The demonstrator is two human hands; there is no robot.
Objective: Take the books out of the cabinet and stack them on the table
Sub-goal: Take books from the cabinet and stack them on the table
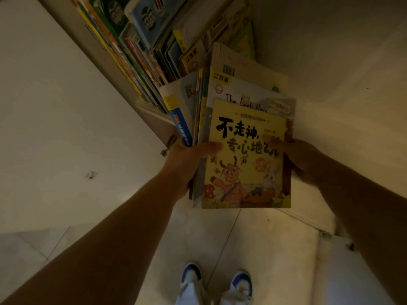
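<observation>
Yellow covers top the bundle of books [244, 150] held out in front of the cabinet [114, 69], clear of its shelf. The left hand [187, 161] grips the bundle's left edge, thumb curled over the top cover; the right hand [295, 157] grips the right edge the same way. Many more books [141, 47] stand packed on the shelf. No table shows here, only tiled floor [220, 238] and shoes [215, 285]. By my judgement, the job is early: one batch is out, nothing visibly stacked.
</observation>
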